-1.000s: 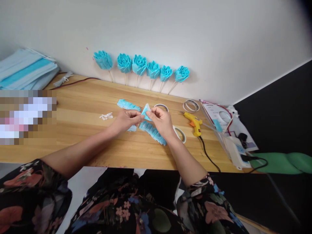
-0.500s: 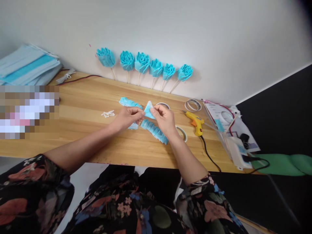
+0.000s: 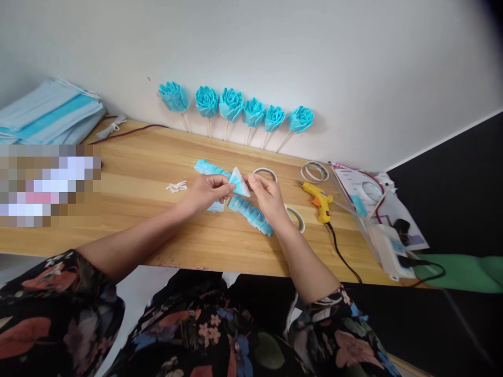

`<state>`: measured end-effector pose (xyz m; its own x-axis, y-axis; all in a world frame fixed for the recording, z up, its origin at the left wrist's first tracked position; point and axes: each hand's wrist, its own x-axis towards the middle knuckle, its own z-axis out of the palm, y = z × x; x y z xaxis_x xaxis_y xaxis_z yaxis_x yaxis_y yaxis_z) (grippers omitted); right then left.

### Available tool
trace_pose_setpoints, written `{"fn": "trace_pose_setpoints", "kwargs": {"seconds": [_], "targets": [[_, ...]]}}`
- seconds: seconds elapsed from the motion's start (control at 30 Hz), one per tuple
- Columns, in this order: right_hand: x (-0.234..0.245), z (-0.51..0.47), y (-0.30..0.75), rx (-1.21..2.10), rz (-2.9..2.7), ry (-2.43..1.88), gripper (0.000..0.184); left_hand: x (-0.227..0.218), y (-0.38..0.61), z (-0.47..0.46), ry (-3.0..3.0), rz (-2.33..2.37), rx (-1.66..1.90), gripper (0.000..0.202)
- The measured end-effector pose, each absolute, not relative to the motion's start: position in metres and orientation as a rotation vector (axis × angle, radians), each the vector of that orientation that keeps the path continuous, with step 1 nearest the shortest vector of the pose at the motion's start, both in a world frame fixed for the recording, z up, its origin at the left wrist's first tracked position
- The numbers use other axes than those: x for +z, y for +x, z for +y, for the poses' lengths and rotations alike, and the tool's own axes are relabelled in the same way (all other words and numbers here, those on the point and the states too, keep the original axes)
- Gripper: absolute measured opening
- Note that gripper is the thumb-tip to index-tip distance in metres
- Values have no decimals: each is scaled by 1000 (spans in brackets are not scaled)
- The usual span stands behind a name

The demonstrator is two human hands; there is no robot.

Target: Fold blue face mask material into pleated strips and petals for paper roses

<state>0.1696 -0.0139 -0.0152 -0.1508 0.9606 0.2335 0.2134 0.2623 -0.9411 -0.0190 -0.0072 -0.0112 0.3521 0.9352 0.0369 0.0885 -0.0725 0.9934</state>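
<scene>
Between my hands is a small folded triangle of blue and white mask fabric (image 3: pixel 238 183), point upward. My left hand (image 3: pixel 208 192) pinches its left corner between thumb and fingers. The fingers of my right hand (image 3: pixel 266 192) are closed at its right edge, with the thumb on top. Just beneath lies a row of folded blue pieces (image 3: pixel 251 215), and a second row of blue pieces (image 3: pixel 210 167) sits behind my left hand. A flat blue piece (image 3: pixel 216 206) is partly hidden under that hand. White short strips (image 3: pixel 176 186) lie to its left.
Several blue fabric roses (image 3: pixel 206 101) on sticks lean against the wall. A yellow glue gun (image 3: pixel 320 200), tape rolls (image 3: pixel 314 171) and a white power strip (image 3: pixel 389 251) lie on the right. Stacked face masks (image 3: pixel 47 112) stand at the back left of the wooden table (image 3: pixel 133 178).
My right fingers have shifted from the triangle's face to its right edge, so more of it shows. The whole view has moved slightly.
</scene>
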Motion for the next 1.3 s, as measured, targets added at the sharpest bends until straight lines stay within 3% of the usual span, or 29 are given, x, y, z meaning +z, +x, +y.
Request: {"fn": "trace_pose_setpoints", "kwargs": {"seconds": [0.33,0.9,1.3], "targets": [[-23,-11,170,1064,-1623,-1167,29,-8,-20,-7,1500,1002,912,36],[-20,-11,166,1077,-1590,-1201,35,-16,-22,-2,1611,1087,898,30],[-18,-10,167,913,-1550,-1143,29,-9,-21,-1,1444,945,954,30]]}}
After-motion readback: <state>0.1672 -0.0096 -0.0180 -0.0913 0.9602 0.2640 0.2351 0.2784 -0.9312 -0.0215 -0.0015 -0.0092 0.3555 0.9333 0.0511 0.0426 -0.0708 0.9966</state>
